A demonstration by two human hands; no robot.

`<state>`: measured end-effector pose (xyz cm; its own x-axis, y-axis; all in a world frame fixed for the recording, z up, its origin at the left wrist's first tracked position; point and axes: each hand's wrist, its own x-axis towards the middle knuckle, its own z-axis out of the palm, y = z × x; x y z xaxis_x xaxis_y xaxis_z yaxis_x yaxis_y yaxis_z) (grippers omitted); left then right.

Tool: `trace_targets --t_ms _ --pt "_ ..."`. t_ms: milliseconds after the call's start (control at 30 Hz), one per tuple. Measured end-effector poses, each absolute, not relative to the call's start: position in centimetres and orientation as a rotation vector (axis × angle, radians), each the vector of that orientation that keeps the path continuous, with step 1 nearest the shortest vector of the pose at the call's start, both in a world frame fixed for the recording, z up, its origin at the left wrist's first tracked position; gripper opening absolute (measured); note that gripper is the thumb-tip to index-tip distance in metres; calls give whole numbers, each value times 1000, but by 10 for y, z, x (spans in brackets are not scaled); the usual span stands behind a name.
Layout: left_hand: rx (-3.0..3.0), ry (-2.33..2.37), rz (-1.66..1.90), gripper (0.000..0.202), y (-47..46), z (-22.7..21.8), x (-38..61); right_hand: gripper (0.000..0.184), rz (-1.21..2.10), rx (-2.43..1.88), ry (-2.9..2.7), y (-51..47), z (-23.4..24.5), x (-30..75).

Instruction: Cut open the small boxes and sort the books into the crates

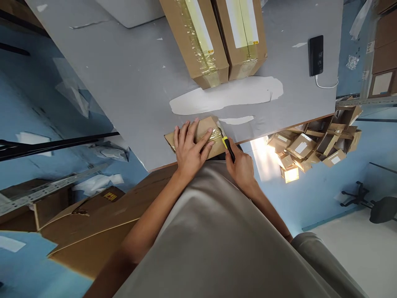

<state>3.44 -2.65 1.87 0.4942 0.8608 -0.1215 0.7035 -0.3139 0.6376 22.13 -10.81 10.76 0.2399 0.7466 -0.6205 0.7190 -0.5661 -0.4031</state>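
Observation:
A small cardboard box (204,125) with clear tape across its top lies at the table's near edge. My left hand (190,148) rests flat on it with the fingers spread, pressing on the top face. In my right hand (241,165) is a yellow and black utility knife (228,147), gripped by its handle. The knife's tip meets the taped right end of the box. Part of the box's near side is hidden behind my hands and clothing.
Two larger taped boxes (204,41) stand side by side beyond my hands. A phone (316,56) on a white cable lies at the right. Opened cartons (300,147) are heaped below the table's right edge. A big cardboard box (102,223) stands at my left.

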Motion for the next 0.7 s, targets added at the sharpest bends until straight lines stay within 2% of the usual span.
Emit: trace_targets --t_ms 700 --pt "2162 1269 310 58 -23 18 37 68 1299 -2657 -1523 -84 130 206"
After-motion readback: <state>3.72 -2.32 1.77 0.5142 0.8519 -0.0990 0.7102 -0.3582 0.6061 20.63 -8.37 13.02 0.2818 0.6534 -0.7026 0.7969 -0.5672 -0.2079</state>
